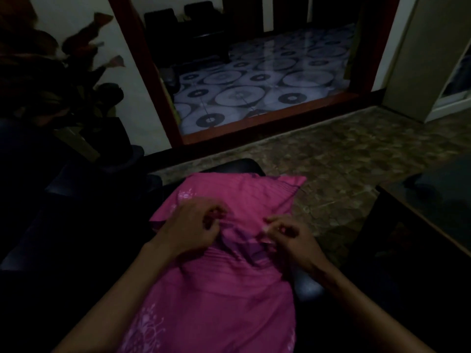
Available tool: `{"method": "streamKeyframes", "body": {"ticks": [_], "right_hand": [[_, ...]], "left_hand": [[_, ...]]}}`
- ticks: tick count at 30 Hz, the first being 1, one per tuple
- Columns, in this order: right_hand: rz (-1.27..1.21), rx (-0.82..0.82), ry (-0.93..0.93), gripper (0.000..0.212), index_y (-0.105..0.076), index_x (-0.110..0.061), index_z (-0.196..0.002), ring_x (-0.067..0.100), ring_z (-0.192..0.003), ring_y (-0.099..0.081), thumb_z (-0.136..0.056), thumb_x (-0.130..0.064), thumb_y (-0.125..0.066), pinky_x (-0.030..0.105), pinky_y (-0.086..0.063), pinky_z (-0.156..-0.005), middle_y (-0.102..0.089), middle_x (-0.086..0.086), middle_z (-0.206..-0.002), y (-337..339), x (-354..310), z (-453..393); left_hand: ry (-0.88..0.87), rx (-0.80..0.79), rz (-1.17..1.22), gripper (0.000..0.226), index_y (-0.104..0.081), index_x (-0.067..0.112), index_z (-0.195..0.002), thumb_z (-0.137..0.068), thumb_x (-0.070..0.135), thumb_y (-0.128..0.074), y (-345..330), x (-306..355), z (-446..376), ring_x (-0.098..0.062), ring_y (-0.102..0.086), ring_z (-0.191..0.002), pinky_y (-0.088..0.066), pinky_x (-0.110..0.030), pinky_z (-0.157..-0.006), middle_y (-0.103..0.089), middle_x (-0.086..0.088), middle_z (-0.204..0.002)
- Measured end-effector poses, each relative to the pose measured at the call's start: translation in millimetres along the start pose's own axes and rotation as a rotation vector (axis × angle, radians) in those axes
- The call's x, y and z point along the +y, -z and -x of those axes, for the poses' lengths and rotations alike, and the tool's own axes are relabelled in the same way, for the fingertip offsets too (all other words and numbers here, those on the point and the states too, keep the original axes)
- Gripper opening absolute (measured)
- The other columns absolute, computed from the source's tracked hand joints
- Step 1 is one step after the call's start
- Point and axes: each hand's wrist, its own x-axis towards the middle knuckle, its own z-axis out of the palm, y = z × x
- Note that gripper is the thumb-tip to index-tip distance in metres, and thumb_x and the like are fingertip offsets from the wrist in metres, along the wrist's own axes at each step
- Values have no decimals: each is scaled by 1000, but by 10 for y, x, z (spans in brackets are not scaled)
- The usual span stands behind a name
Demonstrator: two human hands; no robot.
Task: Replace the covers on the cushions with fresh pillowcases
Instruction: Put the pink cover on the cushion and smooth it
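Pink cotton with a pale flower print fills the lower middle of the view: a pillowcase (229,289) lying lengthwise away from us, from about 6 o'clock up toward 12, across a dark seat (305,286). We judge there is a cushion inside it, since the far part at 12 o'clock looks plump and squared at the corner, but the filling itself is hidden by the cloth, so we cannot say how far in it sits.

Our left hand (193,225) lies at 10 o'clock of the fabric's middle, fingers curled and bunching a fold of the pink cloth. Our right hand (288,233) is at 2 o'clock of that same spot, fingertips pinched narrowly on a gathered edge; the picture is dim and soft, so what exactly lies between the fingers is unclear. The two hands are near each other, with a crumpled ridge between them.

As for progress, we think this one cover is in the middle of being fitted or closed. The near part toward 6 o'clock looks flatter and looser. No other cushions or spare cases show here, so what remains beyond this one we cannot tell.
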Motion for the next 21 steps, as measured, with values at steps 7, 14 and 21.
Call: {"method": "streamKeyframes", "body": {"ticks": [7,14,21], "right_hand": [[-152,298,-309,22,-67,-4,-114,21,-94,-63,-93,2,-65,28,-53,-80,-70,13,-106,84,657,-180],[-81,369,-365,16,-75,-9,-89,19,-78,-64,-86,6,-71,25,-50,-74,-72,8,-85,164,636,-48],[-76,240,-326,27,-71,-13,-117,19,-90,-69,-90,-14,-73,26,-57,-81,-74,12,-111,317,411,95]], "left_hand": [[-3,-141,29,6,-67,24,-82,-81,19,-70,-307,404,37,-11,-62,-83,-52,-33,-72,-66,9,-86],[52,-157,31,7,-58,28,-95,-93,31,-52,-273,533,126,-13,-60,-89,-51,-37,-79,-62,10,-96],[84,-218,-171,69,-50,28,-145,-90,70,-44,-527,843,269,-17,-41,-139,-26,-45,-119,-45,3,-152]]}}
